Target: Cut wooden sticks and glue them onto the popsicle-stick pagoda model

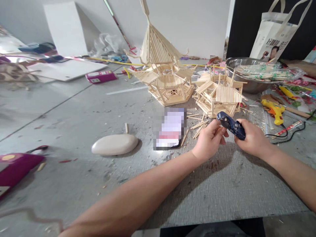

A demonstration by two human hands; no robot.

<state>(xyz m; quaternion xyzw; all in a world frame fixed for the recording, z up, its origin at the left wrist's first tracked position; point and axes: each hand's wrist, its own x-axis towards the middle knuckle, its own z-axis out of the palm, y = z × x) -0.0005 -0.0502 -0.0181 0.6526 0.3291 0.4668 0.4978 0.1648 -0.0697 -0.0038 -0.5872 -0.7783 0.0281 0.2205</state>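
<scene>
My right hand grips a worn dark blue hand tool, whose exact kind I cannot make out. Close by, at the tool's far end, my left hand is closed with thumb and fingers pinched together. Whatever those fingers hold is hidden or too small to name. Just beyond both hands stands a small, low frame of wooden sticks. Several loose cut sticks lie in front of it. A taller stick pavilion with a pointed roof rises behind and to the left.
A phone and a pale rounded case lie left of my hands. At right are a yellow glue gun, dark cords and a metal bowl with bagged sticks. Purple boxes sit to the left; a white tote bag stands behind.
</scene>
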